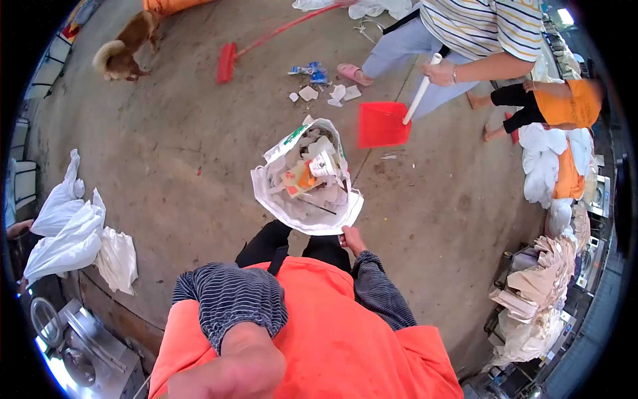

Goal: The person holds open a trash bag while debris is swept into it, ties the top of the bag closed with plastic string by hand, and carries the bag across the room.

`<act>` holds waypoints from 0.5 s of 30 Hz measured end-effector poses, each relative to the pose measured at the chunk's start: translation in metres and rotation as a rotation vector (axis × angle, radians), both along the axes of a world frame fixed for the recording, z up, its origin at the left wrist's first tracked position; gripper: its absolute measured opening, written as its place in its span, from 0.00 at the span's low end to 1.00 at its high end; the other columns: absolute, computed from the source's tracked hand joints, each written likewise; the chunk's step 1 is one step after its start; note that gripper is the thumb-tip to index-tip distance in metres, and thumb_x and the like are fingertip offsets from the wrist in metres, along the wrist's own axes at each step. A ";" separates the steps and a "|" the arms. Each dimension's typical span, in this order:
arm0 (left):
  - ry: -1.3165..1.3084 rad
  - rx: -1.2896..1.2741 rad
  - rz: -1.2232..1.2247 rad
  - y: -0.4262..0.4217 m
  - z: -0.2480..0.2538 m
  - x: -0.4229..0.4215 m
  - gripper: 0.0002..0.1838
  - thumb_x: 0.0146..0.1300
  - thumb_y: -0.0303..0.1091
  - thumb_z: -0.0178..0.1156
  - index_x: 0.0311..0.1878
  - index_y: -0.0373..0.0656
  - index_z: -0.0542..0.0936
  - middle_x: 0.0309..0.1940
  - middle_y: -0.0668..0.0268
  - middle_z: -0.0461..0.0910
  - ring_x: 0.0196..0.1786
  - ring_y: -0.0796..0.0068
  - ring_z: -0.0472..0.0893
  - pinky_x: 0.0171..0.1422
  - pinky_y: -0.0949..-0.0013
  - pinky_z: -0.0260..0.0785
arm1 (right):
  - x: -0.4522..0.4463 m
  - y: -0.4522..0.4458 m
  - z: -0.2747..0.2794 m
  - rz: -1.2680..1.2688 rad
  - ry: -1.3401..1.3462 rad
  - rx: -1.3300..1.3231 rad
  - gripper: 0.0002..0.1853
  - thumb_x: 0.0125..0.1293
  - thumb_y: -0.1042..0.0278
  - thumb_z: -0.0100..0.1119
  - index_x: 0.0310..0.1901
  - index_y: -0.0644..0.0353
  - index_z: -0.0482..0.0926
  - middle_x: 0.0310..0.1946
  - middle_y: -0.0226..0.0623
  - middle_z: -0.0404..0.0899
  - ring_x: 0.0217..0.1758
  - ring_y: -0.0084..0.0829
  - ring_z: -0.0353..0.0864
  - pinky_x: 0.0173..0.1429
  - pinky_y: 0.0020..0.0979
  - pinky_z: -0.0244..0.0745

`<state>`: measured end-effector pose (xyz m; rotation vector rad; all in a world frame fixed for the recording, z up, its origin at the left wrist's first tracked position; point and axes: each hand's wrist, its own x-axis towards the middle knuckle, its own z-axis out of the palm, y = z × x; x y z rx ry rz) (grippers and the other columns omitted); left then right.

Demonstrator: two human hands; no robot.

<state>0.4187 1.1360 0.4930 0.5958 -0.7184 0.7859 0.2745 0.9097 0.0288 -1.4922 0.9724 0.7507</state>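
A white woven bag (286, 214) stands open at my feet, filled with scraps of paper and plastic, a white cup (322, 164) and a piece of printed orange-and-yellow packaging (298, 178). My right hand (354, 239) has its fingers closed on the near right edge of this bag. Bent up toward the camera, my left arm passes over my orange apron (332, 319), and my left hand (226, 372) is close to the lens at the bottom; its fingers are out of sight. Just beyond the bag, to the right, another person's hand (440, 72) holds a red dustpan (384, 124) by its white handle.
Paper scraps (337, 94) and a blue wrapper (311, 72) lie on the concrete floor. Farther back are a red broom (226, 63) and a brown dog (129, 46). White bundles (66, 226) are at left. A person in orange (565, 103) and stacked cloth (538, 272) are at right.
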 end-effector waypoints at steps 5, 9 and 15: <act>-0.223 -0.215 -0.083 -0.008 -0.011 0.006 0.08 0.56 0.31 0.56 0.40 0.53 0.77 0.57 0.80 0.69 0.62 0.81 0.61 0.56 0.68 0.54 | -0.003 0.002 0.000 -0.018 -0.004 0.029 0.17 0.58 0.58 0.43 0.21 0.64 0.70 0.15 0.32 0.68 0.16 0.24 0.67 0.20 0.26 0.66; 0.029 0.022 -0.017 0.026 -0.002 -0.025 0.08 0.57 0.33 0.54 0.40 0.54 0.77 0.56 0.84 0.70 0.64 0.84 0.59 0.56 0.68 0.54 | 0.001 0.003 0.005 -0.010 0.004 0.005 0.17 0.58 0.58 0.42 0.21 0.63 0.70 0.15 0.32 0.68 0.15 0.24 0.67 0.20 0.26 0.66; 0.195 0.230 -0.110 0.033 -0.008 -0.014 0.07 0.60 0.35 0.51 0.38 0.54 0.78 0.53 0.86 0.72 0.65 0.84 0.59 0.56 0.66 0.53 | -0.002 0.000 -0.001 -0.042 0.032 0.043 0.17 0.57 0.58 0.44 0.20 0.63 0.70 0.14 0.32 0.68 0.14 0.24 0.66 0.19 0.26 0.66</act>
